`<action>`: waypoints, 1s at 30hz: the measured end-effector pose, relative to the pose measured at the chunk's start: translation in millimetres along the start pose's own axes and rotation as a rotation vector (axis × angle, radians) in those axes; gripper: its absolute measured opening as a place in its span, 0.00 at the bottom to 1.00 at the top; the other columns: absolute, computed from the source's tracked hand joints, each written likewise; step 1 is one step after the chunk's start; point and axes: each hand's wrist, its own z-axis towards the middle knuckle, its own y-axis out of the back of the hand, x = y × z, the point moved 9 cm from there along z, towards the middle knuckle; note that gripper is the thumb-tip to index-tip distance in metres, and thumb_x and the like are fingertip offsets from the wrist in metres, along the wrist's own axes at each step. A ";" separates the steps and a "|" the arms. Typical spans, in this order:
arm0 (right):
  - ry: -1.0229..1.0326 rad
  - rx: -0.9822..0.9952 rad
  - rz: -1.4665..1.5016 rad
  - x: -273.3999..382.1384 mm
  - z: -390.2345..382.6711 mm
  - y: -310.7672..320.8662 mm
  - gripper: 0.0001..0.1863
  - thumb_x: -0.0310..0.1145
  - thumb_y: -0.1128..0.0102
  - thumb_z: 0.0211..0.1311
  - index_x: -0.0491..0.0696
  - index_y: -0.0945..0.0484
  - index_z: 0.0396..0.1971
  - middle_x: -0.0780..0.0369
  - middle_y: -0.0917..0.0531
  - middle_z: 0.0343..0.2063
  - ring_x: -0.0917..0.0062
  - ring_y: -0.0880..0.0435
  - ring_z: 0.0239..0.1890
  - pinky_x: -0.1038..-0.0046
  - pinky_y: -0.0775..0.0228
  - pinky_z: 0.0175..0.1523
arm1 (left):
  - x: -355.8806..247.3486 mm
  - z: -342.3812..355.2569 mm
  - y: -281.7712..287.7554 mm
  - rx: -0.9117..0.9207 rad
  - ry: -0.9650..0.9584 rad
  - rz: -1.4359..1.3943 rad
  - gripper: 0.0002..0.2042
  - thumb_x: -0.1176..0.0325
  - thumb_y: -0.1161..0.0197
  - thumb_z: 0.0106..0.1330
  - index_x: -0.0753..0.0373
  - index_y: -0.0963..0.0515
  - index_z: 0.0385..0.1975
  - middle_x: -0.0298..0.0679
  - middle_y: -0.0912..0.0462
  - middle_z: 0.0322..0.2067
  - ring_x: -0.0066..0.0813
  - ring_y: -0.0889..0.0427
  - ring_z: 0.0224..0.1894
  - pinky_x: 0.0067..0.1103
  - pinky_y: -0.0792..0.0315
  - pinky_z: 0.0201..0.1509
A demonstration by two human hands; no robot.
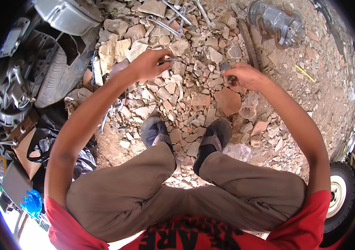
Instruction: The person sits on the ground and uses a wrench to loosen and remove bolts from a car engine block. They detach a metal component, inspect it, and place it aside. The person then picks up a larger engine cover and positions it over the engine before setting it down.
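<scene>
Grey metal cylinder (271, 21) lay beyond the right hand (247, 77), which I recorded pinching a dark part (232, 78); left of the cylinder, the left hand (149, 66) pinched a slim metal piece (168, 60).

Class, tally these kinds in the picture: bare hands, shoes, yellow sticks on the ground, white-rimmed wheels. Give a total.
Bare hands: 2 (left hand, right hand)
Shoes: 2 (left shoe, right shoe)
Yellow stick: 1
White-rimmed wheel: 1
Total: 6
</scene>
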 end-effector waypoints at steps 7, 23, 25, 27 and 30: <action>0.264 0.081 0.406 66.3 -38.2 -37.7 0.16 0.28 0.48 0.72 0.34 0.27 0.52 0.59 0.18 0.40 0.77 0.17 0.41 0.76 0.22 0.49 | -42.7 21.1 -19.5 -0.100 0.528 -1.009 0.18 0.52 0.38 0.67 0.64 0.23 0.30 0.30 0.27 0.20 0.17 0.33 0.21 0.19 0.37 0.25; 0.164 0.106 0.249 177.4 -311.7 -188.9 0.28 0.54 0.58 0.75 0.44 0.20 0.33 0.72 0.31 0.16 0.90 0.39 0.19 0.82 0.48 0.24 | -270.2 -221.5 157.1 -0.284 0.502 -0.894 0.14 0.61 0.34 0.66 0.67 0.19 0.39 0.34 0.17 0.30 0.14 0.25 0.33 0.18 0.31 0.38; 0.073 0.138 0.265 166.0 -346.0 -215.0 0.30 0.57 0.59 0.74 0.44 0.21 0.29 0.72 0.31 0.15 0.90 0.38 0.19 0.82 0.49 0.24 | -294.3 -277.4 165.1 -0.336 0.696 -0.850 0.14 0.60 0.35 0.67 0.68 0.18 0.37 0.32 0.19 0.26 0.13 0.29 0.31 0.18 0.32 0.35; 0.002 0.164 0.264 164.1 -384.2 -237.1 0.31 0.58 0.60 0.74 0.46 0.24 0.25 0.72 0.31 0.16 0.89 0.38 0.19 0.81 0.49 0.24 | -312.2 -326.9 148.2 -0.431 0.885 -0.980 0.15 0.58 0.37 0.69 0.67 0.19 0.35 0.27 0.25 0.21 0.12 0.34 0.27 0.18 0.37 0.29; 0.102 0.115 0.182 168.1 -435.9 -261.7 0.22 0.50 0.52 0.74 0.46 0.27 0.27 0.72 0.31 0.18 0.90 0.37 0.20 0.82 0.47 0.25 | -354.4 -387.2 129.7 -0.522 1.022 -1.088 0.17 0.58 0.39 0.70 0.67 0.22 0.29 0.24 0.31 0.19 0.11 0.38 0.25 0.18 0.42 0.25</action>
